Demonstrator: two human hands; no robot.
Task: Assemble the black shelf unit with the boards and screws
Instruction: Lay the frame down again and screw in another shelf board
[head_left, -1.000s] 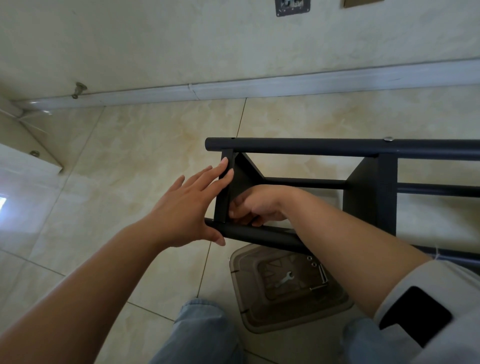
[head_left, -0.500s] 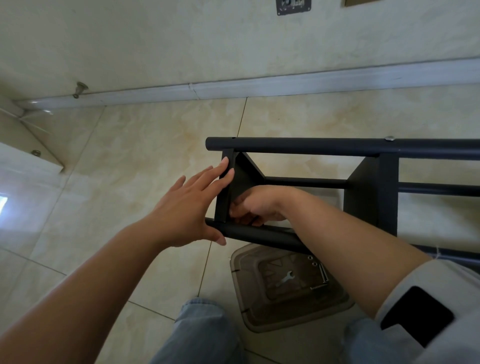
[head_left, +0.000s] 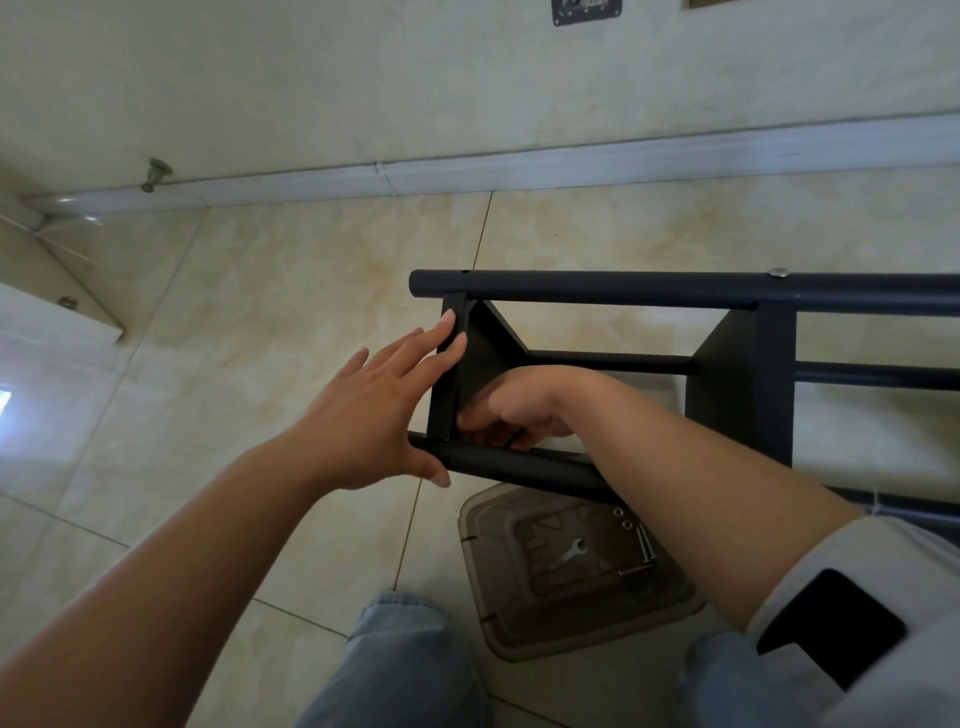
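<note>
The black shelf unit (head_left: 649, 296) is lying on its side on the tiled floor (head_left: 291, 291), filling the view from the centre out to 3 o'clock. Its far tube is running along the top, and its near tube (head_left: 524, 467) is slanting down toward 4 o'clock. An end board (head_left: 452, 374) is standing between the two tubes at the left end, and a second board (head_left: 753, 374) is sitting further right.

The left hand (head_left: 374, 410) is lying spread, its straight fingers pressing flat against the outer face of the end board while the thumb is touching the near tube's end. The right hand (head_left: 511, 410) is reaching in from 4 o'clock, just inside the end board, with its fingers curling down at the corner where board meets near tube. They seem to be pinching something small and dark there, but I cannot tell what it is.

A silver screw head (head_left: 777, 272) is showing on the far tube above the second board.

Below the near tube, at 5 o'clock, a clear brownish tray (head_left: 498, 618) is resting on the floor. Inside it a small wrench (head_left: 570, 552) is lying near the middle, with loose screws (head_left: 644, 543) toward its right side.

The person's knees in blue jeans (head_left: 405, 670) are showing at 6 o'clock. A doorstop (head_left: 156, 174) is sticking out of the baseboard at 10 o'clock.
</note>
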